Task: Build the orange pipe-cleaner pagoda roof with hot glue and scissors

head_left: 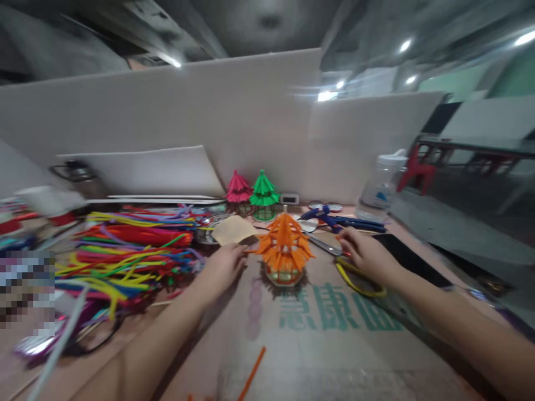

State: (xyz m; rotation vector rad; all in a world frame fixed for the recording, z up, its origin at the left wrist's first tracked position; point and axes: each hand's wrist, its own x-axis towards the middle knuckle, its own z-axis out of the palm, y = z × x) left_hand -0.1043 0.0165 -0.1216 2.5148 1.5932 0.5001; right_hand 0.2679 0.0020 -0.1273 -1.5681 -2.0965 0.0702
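An orange pipe-cleaner model (286,245) with a tiered, pointed roof stands upright on the cardboard mat (267,340) in front of me. My left hand (223,270) is at its left side, fingers closed around the end of a thin orange strip that reaches toward the roof's edge. To the right, my right hand (368,253) has its fingers closed at the handle of a pair of scissors (360,281). One yellow handle loop shows below the palm, and the metal blades point toward the model. The other loop is largely hidden by the fingers.
A pile of colourful pipe cleaners (134,250) covers the left side. Pink (238,186) and green (264,195) roofed models stand at the back. A blue glue gun (321,216), pliers (361,224), a plastic bottle (378,186) and a black phone-like slab (412,259) lie rightward.
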